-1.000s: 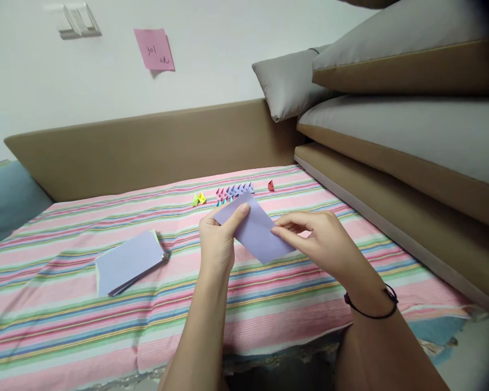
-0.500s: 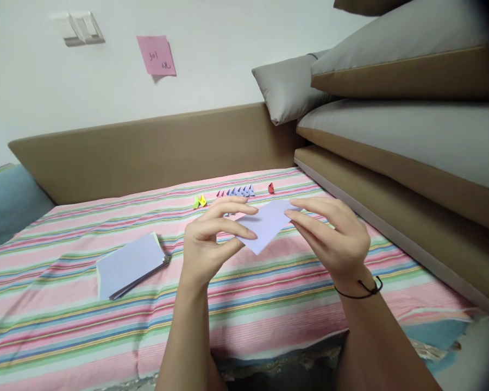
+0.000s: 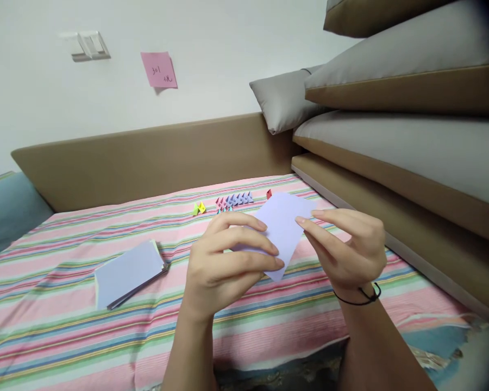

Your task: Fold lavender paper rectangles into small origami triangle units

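A sheet of lilac paper [image 3: 284, 225] is held up in the air between my two hands, its lower corner pointing down. My left hand [image 3: 232, 255] grips its left side, the fingers lying across the front and the thumb partly hidden. At the right corner, my right hand [image 3: 346, 244] pinches the paper between thumb and fingertips; a thin black cord circles that wrist. Beyond the paper, a row of small folded lilac and pink paper pieces [image 3: 239, 199] stands on the striped cloth.
A stack of paper [image 3: 130, 271] lies to the left on the striped cloth [image 3: 65, 336]. Yellow folded pieces [image 3: 199, 208] and a red one [image 3: 269, 193] sit further back. Large cushions [image 3: 399, 136] are piled at the right. A pink note [image 3: 160, 70] is stuck on the wall.
The lilac paper has been turned so more of its face shows. My left fingers have moved across its front, and my right hand has shifted slightly right and down.
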